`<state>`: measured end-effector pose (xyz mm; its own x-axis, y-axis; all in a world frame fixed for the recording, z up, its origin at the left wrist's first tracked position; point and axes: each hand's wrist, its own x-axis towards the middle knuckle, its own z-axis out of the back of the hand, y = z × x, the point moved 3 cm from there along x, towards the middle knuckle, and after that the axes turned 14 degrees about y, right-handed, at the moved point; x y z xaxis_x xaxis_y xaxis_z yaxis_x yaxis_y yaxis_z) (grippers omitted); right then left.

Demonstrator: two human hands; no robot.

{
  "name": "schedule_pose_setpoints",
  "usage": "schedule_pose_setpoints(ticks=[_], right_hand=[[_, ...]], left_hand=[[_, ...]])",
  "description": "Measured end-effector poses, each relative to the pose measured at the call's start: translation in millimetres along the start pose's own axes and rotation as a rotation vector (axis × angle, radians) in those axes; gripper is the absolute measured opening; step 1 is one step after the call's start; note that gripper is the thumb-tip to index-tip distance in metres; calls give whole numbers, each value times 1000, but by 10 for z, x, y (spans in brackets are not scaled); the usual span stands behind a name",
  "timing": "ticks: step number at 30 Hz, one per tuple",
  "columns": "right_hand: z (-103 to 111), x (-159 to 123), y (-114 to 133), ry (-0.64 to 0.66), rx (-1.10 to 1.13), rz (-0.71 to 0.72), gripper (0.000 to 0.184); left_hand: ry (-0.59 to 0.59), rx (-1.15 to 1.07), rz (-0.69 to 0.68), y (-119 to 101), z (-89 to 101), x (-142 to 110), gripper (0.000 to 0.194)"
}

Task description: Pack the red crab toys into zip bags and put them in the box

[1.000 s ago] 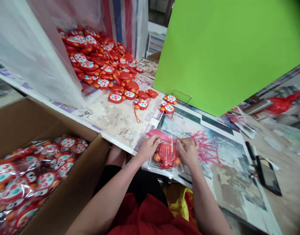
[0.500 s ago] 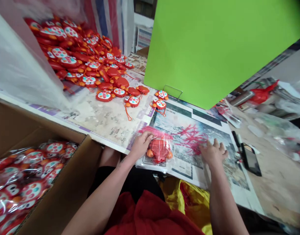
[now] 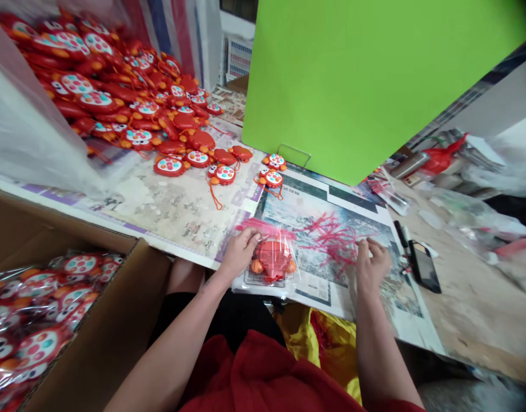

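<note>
My left hand (image 3: pixel 241 252) is closed on the upper left edge of a clear plastic bag (image 3: pixel 294 243). Inside the bag lies a red crab-shaped toy (image 3: pixel 275 258) with orange claws, its plain red side up. Pink strips (image 3: pixel 263 227) run beside the top of the bag. To the right, my right hand (image 3: pixel 373 263) has its thumb and fingers pinched together at the edge of a tangle of thin pink strips (image 3: pixel 331 239). Whatever is between those fingertips, if anything, is too small to make out.
Loose red toys (image 3: pixel 138 109) pile up at the back left, several spread toward me. A cardboard box (image 3: pixel 136 257) at left holds bagged toys. A green board (image 3: pixel 344 80) stands behind. A phone (image 3: pixel 425 266) lies right; a yellow bag (image 3: pixel 303 337) hangs below.
My right hand's fingers, spread apart before, have drawn together into a pinch beside the pink strips. My left hand keeps its hold on the bag. The view has shifted slightly right.
</note>
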<state>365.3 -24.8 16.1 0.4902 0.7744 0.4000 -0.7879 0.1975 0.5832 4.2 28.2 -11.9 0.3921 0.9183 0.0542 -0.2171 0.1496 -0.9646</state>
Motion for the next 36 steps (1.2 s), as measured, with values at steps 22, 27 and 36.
schedule_pose_setpoints(ticks=[22, 27, 36], right_hand=[[-781, -422, 1217, 532, -53, 393, 38], [-884, -404, 1265, 709, 285, 338, 32], [-893, -390, 1024, 677, 770, 11, 22]], left_hand=[[13, -113, -35, -5, -30, 7, 23], [10, -86, -44, 33, -30, 23, 26], [4, -161, -3, 17, -16, 13, 33]])
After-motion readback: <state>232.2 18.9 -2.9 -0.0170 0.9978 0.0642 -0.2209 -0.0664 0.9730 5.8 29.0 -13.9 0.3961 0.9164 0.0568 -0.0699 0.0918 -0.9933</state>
